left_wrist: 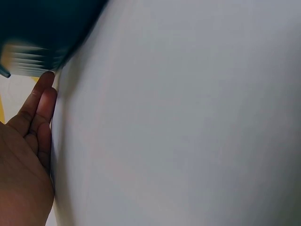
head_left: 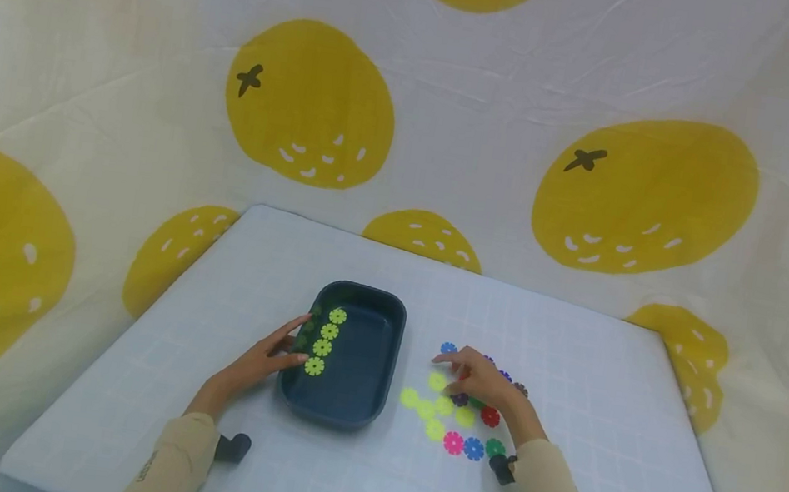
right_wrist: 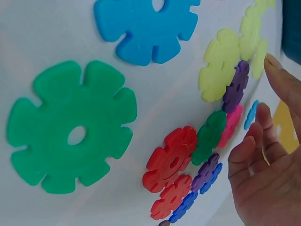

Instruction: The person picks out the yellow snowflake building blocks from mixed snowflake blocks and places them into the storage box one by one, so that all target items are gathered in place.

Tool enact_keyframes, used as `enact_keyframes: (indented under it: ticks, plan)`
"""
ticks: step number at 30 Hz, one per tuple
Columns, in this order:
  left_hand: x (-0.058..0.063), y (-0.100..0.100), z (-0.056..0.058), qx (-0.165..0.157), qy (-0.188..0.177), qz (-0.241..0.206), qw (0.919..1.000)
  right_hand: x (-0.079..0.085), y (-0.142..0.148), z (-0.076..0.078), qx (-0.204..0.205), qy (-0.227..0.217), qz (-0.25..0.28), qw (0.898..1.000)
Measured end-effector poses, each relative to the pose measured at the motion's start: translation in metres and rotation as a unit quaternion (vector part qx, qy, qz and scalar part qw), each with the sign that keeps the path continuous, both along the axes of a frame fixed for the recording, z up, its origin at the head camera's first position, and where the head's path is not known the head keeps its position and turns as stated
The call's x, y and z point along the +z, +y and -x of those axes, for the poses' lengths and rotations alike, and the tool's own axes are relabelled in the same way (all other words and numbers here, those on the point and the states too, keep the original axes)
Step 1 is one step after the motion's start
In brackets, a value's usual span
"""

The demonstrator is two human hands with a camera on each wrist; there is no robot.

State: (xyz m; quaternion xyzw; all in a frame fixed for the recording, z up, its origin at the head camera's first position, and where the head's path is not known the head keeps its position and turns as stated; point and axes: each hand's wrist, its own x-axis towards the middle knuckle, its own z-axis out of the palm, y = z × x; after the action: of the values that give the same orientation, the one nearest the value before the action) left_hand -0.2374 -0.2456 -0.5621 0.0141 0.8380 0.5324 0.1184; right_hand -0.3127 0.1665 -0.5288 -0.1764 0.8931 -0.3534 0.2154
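On the left, a dark blue rectangular tray (head_left: 357,375) stands on the table. Inside it, several yellow notched discs (head_left: 322,348) lie in a row along the left wall. My left hand (head_left: 265,358) rests at the tray's left rim, thumb by the discs and index finger farther up the rim. The left wrist view shows its fingers (left_wrist: 44,106) extended, tips close under the tray's edge. Over the loose discs to the right is my right hand (head_left: 485,378), fingers loosely bent and thumb apart, nothing visible between them. Beneath and beside it lie yellow discs (head_left: 426,409).
A pink disc (head_left: 453,443), a blue disc (head_left: 474,448) and a green disc (head_left: 495,448) lie nearer me. Red, purple and other discs are partly hidden under the right hand. A fruit-print cloth (head_left: 467,164) hangs behind the pale table (head_left: 330,489).
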Motion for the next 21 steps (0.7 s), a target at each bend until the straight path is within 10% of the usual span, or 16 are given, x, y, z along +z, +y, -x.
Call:
enact_keyframes:
  ticks: [21]
  plan:
    - [0.0031,0.001,-0.0003,0.004,-0.013,-0.006,0.9999,-0.0055,-0.0028,0.0008,-0.013,-0.015,-0.017,1.0]
